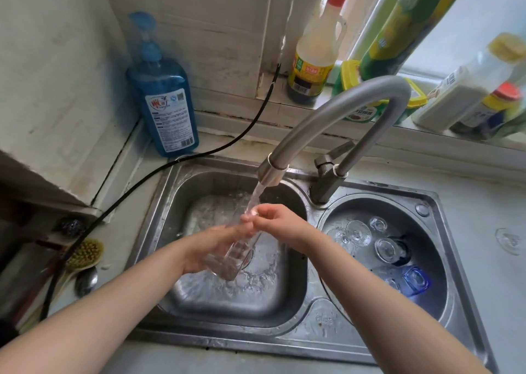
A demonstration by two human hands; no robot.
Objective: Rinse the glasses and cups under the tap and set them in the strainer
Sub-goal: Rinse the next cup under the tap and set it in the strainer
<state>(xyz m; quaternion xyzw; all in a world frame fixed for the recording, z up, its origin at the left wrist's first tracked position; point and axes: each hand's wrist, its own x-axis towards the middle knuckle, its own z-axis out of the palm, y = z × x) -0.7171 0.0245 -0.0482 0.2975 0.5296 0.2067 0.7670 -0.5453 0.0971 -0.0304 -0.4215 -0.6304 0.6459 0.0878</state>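
Both hands clamped on a tall clear glass (232, 255) under the tap (270, 171), left hand (209, 248) round the body, right hand (274, 221) pinching the rim, steel strainer (432, 296) of upturned glasses at 3 o'clock.

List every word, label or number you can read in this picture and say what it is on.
None can be read with certainty.
Blue soap bottle: white label with a red logo and small print, too blurred.
Red-capped bottle on the sill: yellow label with a red patch, characters too small.
Green container behind the tap: label blurred.
White bottle: print unreadable.
Sink rim: faint stamp, illegible.
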